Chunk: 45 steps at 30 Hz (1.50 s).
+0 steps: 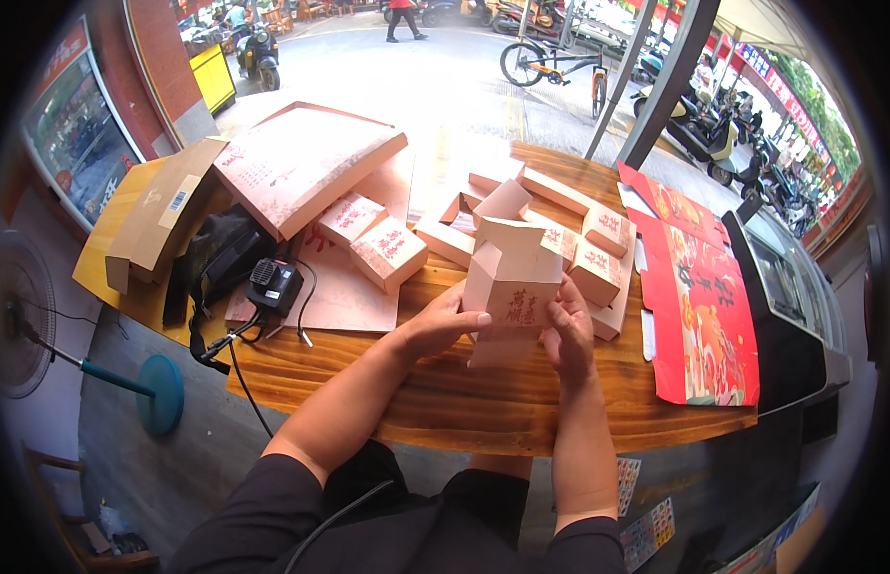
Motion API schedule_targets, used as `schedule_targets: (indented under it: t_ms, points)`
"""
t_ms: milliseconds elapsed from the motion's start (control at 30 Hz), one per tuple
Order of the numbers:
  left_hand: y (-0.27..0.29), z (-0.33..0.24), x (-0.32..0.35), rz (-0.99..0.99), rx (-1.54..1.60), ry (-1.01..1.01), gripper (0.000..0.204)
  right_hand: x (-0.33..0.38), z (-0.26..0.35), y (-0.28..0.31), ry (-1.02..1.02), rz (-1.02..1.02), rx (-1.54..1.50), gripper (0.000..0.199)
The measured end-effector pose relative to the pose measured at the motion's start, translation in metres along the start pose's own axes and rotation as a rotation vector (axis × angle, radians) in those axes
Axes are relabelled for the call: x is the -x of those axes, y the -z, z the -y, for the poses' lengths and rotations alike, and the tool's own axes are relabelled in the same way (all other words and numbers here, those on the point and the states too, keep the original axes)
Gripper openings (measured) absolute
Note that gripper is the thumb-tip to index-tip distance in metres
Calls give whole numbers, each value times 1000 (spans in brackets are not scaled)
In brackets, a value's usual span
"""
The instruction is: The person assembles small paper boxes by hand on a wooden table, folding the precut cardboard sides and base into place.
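Observation:
I hold a small pale pink cardboard box (515, 292) with red printing upright over the wooden table (464, 402). Its top flaps stand open. My left hand (443, 323) grips its left side, thumb on the front face. My right hand (569, 330) grips its right side. Behind the box lie several folded pink boxes (598, 273) of the same kind, and two more (387, 251) stand to the left.
A stack of flat pink sheets (301, 163) and a brown carton (163, 215) lie at the back left. A black bag (220, 258) and a small black device (274, 285) with a cable sit nearby. Red printed sheets (703, 325) cover the right end.

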State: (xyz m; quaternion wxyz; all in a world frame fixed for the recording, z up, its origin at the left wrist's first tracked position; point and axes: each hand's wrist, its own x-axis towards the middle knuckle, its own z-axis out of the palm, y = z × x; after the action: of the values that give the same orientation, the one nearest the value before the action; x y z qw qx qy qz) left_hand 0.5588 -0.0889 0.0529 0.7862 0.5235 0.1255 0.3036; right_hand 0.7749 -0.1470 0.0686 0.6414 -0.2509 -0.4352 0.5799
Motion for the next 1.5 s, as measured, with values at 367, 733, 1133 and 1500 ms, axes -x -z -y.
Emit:
schedule_targets:
  t_ms: [367,733,1133,1500]
  points:
    - [-6,-5,-9,-137,-22,-197,80,-3,-6,3,60,-56,203,65]
    - [-7,-6,-7,-225,-123,-268,44,-3,-11,1,10,-43,230,45]
    - [9,19,-15,-387,-315,-256,27,-2,-14,6,-24,-28,364,13]
    - [4,13,-14,-462,-238,-266,17,-2,-20,5,10,-130,392,21]
